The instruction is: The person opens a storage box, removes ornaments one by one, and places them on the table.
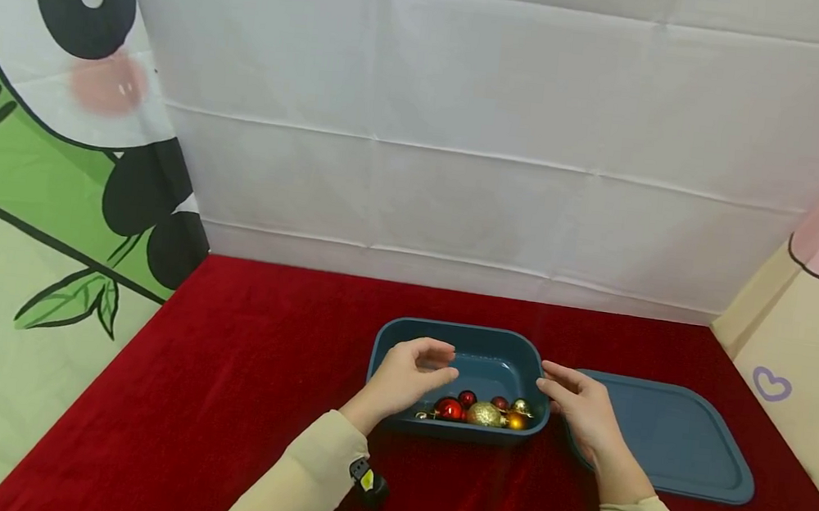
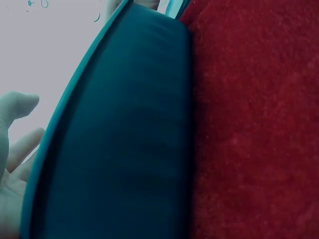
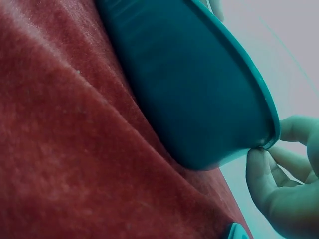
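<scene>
A blue plastic box (image 1: pixel 459 431) without its cover stands on the red cloth, with several small Christmas ornaments (image 1: pixel 485 413) in red, gold and orange along its near side. My left hand (image 1: pixel 407 377) hovers over the box's left part, fingers loosely bent and thumb apart. Nothing shows between its fingers in the left wrist view, where the box wall (image 2: pixel 119 124) hides part of the hand. My right hand (image 1: pixel 587 412) pinches the box's right rim; in the right wrist view, the thumb (image 3: pixel 257 164) is under the rim and a finger is on its other side.
A flat blue lid (image 1: pixel 681 438) lies on the red cloth (image 1: pixel 257 372) to the right of the box, partly behind my right hand. White fabric (image 1: pixel 466 129) hangs behind the table, and printed cloth (image 1: pixel 74 198) stands on the left side.
</scene>
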The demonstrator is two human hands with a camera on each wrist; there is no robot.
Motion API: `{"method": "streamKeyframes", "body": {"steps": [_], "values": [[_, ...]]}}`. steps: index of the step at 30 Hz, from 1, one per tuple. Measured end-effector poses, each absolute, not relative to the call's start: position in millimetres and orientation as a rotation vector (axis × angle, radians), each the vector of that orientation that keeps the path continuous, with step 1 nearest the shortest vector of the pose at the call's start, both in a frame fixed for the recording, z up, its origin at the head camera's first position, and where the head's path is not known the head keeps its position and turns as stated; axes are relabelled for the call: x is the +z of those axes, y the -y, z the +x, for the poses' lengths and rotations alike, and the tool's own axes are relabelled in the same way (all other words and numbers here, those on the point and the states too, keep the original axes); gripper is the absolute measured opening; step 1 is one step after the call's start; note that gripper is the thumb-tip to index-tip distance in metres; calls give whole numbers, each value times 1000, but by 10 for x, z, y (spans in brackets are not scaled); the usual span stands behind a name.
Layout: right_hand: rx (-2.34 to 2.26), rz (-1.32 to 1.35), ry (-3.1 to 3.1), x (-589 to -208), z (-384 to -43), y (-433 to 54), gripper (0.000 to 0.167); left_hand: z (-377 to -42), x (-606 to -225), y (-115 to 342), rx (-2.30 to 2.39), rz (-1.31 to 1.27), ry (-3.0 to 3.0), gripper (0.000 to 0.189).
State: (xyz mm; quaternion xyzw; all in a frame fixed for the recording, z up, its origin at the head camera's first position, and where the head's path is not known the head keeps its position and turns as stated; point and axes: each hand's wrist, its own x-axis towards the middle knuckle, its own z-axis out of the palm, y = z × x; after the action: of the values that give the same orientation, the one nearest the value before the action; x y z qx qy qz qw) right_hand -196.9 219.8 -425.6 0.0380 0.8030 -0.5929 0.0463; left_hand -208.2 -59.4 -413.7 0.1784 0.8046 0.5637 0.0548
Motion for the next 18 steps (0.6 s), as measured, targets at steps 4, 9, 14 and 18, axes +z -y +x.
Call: {"method": "streamKeyframes", "body": {"steps": [4, 9, 14, 18], "values": [[-1843, 129, -2437, -4289, -1964, -2186, 53, -2105, -4153, 603, 1633, 564, -2422, 44], [-1890, 130, -2413, -4315, -1965, -2174, 53, -2123, -4156, 610, 1564, 593, -2357, 45], [-1905, 134, -2408, -4329, -1966, -2172, 52, -2150, -4170, 616, 1537, 567, -2277, 47], [-1899, 117, -2412, -4335, -1968, -2178, 52, -2169, -4184, 612, 1491, 540, -2256, 48]]}}
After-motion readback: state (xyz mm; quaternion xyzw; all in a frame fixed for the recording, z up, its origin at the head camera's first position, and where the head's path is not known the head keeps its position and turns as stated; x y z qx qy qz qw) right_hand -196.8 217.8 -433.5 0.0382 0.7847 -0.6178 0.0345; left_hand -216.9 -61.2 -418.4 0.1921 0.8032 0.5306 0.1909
